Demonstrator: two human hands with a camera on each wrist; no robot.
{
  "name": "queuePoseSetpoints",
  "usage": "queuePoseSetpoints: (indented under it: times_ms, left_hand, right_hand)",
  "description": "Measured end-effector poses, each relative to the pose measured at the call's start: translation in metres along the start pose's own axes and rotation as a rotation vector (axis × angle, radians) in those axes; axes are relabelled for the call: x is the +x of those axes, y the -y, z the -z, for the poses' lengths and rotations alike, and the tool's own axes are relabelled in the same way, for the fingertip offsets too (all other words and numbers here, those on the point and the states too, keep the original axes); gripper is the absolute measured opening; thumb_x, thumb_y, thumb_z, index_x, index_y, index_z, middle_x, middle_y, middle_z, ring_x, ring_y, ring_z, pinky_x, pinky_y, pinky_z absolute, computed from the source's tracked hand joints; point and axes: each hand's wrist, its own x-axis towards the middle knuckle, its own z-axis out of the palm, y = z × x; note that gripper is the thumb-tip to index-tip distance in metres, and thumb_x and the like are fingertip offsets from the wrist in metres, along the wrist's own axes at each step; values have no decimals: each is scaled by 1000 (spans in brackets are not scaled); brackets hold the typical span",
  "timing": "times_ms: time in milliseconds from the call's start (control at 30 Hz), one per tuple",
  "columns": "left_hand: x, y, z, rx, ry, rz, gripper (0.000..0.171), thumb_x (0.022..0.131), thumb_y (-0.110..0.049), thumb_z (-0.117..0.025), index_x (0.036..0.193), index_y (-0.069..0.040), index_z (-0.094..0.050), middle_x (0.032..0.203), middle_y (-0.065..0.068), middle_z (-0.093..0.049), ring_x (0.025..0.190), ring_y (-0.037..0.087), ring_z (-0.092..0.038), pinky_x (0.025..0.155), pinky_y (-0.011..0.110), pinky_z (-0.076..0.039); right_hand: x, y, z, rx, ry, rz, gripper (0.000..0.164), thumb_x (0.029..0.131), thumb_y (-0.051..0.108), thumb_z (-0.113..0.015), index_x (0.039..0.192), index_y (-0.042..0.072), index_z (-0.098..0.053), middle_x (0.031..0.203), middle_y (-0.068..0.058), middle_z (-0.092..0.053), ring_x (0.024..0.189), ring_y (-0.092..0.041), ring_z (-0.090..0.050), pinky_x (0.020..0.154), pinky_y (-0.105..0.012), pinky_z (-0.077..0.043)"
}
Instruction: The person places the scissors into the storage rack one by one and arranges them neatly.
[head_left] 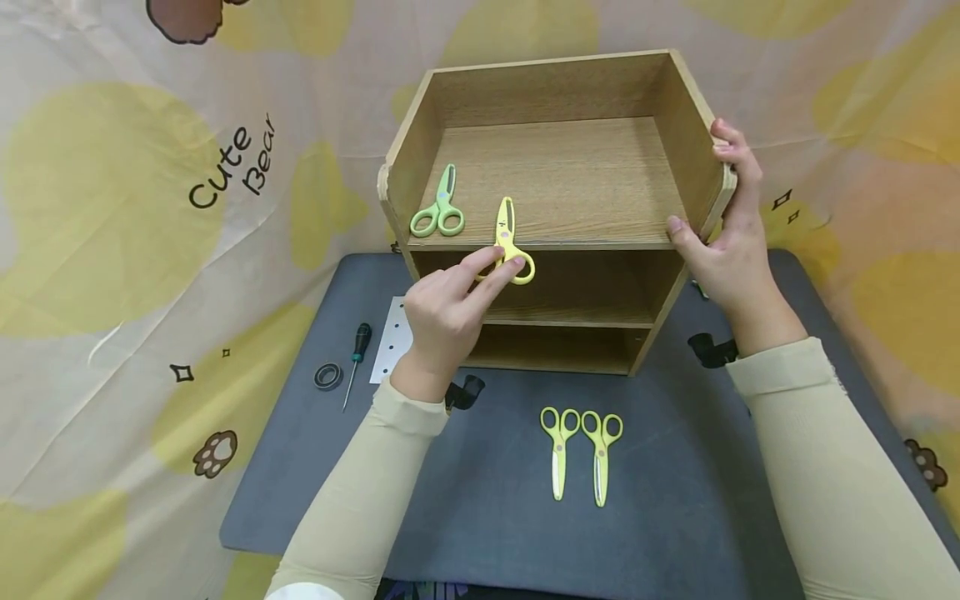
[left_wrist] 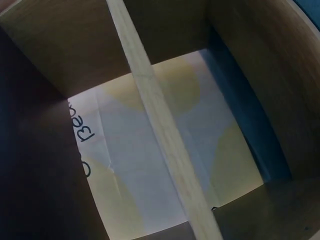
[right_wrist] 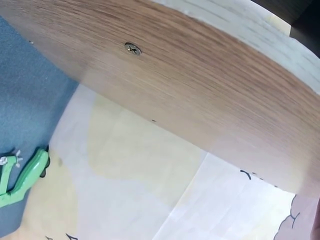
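In the head view my left hand point(head_left: 447, 310) pinches a yellow pair of scissors point(head_left: 507, 223) by its handles, blades pointing away from me, over the front edge of the wooden shelf unit's top board point(head_left: 555, 171). Left of it, a green pair of scissors point(head_left: 444, 204) lies on that board. My right hand point(head_left: 726, 242) grips the unit's right side panel point(head_left: 688, 142), thumb inside and fingers outside. That panel's outer face point(right_wrist: 180, 75), with a screw point(right_wrist: 133, 48), fills much of the right wrist view. The left wrist view looks into the lower compartments, past a shelf edge point(left_wrist: 165, 120).
Two yellow-green pairs of scissors point(head_left: 558, 450) point(head_left: 602, 454) lie side by side on the grey table point(head_left: 675, 517). At the left are a roll of black tape point(head_left: 327, 377), a screwdriver point(head_left: 362, 342) and a white dotted sheet point(head_left: 392, 343). A green-handled tool point(right_wrist: 31, 175) lies beyond the unit's right side.
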Motion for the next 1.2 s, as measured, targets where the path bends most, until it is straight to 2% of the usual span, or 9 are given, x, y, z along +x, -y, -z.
queuePoseSetpoints:
  times_ms: [200,333,433,733,1200]
  left_hand:
    - [4,-1,-4,132,217,156,23,102,-14,-70,122,-21,-81,120,2,-74,42,15,-41,40,28,-30]
    - [9,-4,-3,162,356,242,29,106,-26,-66,133,-21,-74,133,3,-69,41,16,-43,39,30,-32]
    - [9,-6,-3,162,425,283,35,106,-30,-64,140,-22,-70,140,5,-66,40,17,-40,39,30,-30]
    - [13,-9,-3,173,535,358,42,109,-41,-56,148,-26,-62,151,5,-58,39,17,-36,39,32,-33]
    - [15,-6,-6,180,626,423,48,110,-47,-51,154,-27,-54,158,5,-50,41,17,-38,40,33,-37]
  right_hand:
    - [0,0,0,-3,6,-4,74,79,18,-67,135,-9,-27,162,-7,-33,154,-25,-25,119,-38,-20]
    - [0,1,0,-8,18,-3,74,80,18,-66,137,-8,-26,163,-6,-32,154,-25,-25,119,-37,-21]
    - [-1,0,0,1,18,-4,75,80,18,-67,137,-8,-26,163,-7,-32,153,-25,-25,119,-37,-21]
    - [-1,0,1,13,20,-6,75,80,18,-67,137,-8,-26,164,-6,-31,154,-25,-25,118,-37,-21]
    - [-1,-1,3,14,31,2,74,81,17,-66,138,-7,-26,164,-5,-31,154,-25,-25,118,-36,-21]
